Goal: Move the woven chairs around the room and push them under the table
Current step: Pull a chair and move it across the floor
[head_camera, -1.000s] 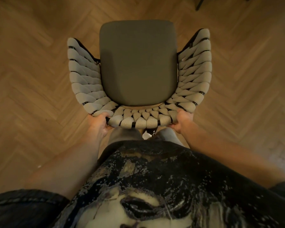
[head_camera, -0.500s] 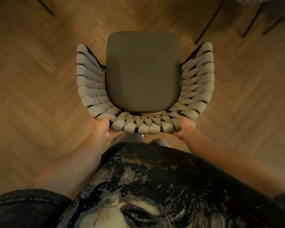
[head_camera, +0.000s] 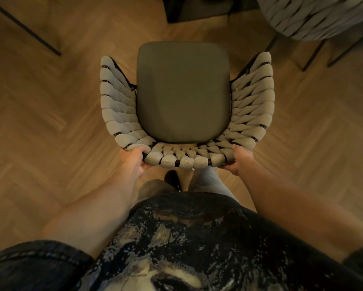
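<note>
the left hand (head_camera: 134,159) and the right hand (head_camera: 238,159) are set apart, each curled around the rear rim of the woven chair (head_camera: 184,97), at its two back corners. the chair fills the centre of the frame on the herringbone floor (head_camera: 40,122). a second woven chair (head_camera: 310,15) sits at the upper right, thin dark legs (head_camera: 27,28) at the upper left.

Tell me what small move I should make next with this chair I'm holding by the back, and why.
Probably keep easing the woven chair straight ahead. Your left hand and right hand grip its backrest at both corners, the floor just past the seat looks free, and a dark post stands ahead. Watch the second woven chair at upper right; its legs are close.
</note>
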{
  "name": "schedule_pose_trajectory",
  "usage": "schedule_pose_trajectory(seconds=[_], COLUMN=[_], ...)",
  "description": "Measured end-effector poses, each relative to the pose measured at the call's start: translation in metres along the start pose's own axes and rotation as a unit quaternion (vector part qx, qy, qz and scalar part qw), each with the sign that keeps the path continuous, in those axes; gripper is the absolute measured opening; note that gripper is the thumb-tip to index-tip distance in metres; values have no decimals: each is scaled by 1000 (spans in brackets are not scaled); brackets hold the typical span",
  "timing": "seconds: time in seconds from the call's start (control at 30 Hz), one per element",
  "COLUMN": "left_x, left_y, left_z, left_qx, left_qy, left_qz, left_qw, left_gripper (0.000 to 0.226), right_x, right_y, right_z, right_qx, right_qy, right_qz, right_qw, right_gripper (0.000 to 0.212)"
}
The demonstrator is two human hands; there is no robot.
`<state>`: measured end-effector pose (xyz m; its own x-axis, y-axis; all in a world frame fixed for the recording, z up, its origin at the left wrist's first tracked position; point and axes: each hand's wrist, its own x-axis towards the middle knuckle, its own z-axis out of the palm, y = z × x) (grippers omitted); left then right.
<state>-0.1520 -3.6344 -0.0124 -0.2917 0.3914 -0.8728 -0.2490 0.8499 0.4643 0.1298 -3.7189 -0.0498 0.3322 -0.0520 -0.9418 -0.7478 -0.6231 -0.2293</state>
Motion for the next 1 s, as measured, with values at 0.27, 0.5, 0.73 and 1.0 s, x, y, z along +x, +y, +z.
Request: schedule_pose_trajectory(seconds=[0.27,0.5,0.73,1.0], left_x=[29,52,72,95], left_y=[64,113,168,216], left_z=[91,165,222,270], left_qx=[-21,-58,-86,-60], left_qy=[21,26,22,45], left_qz=[-5,-25,-44,-42], left_qw=[1000,998,995,996], left_gripper=[55,60,64,71], right_x=[29,41,45,49], right_y=[-115,-218,-294,-358], right_z=[49,88,133,170], right_qx=[-18,-48,-66,-75], right_qy=[-5,-11,-8,3], right_qz=[-6,-22,-21,-17], right_qw=[1000,999,998,997], right_gripper=[51,47,48,48])
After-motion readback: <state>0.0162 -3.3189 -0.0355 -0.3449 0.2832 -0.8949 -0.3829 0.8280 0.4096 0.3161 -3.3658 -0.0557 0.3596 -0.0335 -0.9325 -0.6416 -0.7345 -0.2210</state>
